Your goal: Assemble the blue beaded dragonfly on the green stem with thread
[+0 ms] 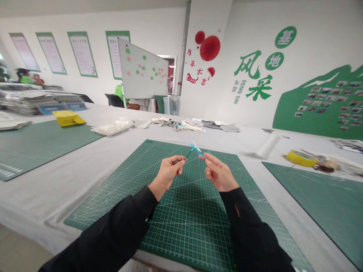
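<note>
A small artificial flower (pixel 194 147) with blue petals, white bits in its head and a thin green stem is held up over the green cutting mat (pixel 185 223). My left hand (pixel 169 172) is closed, pinching the stem between thumb and fingertips. On the other side, my right hand (pixel 219 172) has its thumb and fingers closed at the tip of a lower blue petal. The fingers partly hide that petal's end. Both hands are raised above the mat.
Cloth scraps (pixel 190 125) and a plastic-wrapped packet (pixel 113 127) lie behind the mat. Other mats flank it. A yellow box (pixel 68 118) stands left; a white roll (pixel 268 145) and yellow tape (pixel 302 158) are right. A person in green (pixel 26 77) sits far left.
</note>
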Tool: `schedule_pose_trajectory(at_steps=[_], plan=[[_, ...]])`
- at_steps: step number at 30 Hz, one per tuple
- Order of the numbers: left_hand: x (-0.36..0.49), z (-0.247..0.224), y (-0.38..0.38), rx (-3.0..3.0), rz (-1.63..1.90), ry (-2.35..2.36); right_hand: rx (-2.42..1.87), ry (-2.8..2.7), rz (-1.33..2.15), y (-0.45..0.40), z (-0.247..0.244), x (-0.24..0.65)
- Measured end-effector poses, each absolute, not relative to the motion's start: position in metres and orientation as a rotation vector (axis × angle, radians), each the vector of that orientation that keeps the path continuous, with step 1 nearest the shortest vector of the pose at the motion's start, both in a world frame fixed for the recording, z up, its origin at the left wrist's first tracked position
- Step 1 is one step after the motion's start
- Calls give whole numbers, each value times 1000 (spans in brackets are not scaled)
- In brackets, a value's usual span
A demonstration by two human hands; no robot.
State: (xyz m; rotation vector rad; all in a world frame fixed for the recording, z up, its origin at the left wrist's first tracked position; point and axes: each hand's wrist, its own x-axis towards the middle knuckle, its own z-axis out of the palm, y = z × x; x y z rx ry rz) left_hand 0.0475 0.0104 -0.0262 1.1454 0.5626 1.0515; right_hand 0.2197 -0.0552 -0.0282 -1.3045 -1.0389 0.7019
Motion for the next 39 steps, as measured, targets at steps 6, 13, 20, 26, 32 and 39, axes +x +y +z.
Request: schedule_pose_trajectory(at_steps=[6,13,20,26,32,39], plan=[[49,-25,4,1271,1032,589,-1191,-1178,1047,-58,-29,186],[49,-24,1,1297,978,579,-1322,-1269,731,-55,-31,192],[49,-26,4,1247,964,594,-1371,-973,474,-52,-34,229],[50,-28,4,1265,989,603,-1189,-948,877,-53,-32,206],[51,-26,0,1282,997,589,-1182,-996,1006,-56,-27,177],[51,-26,-1,1272,993,588,-1181,-1038,1007,-55,-26,178]])
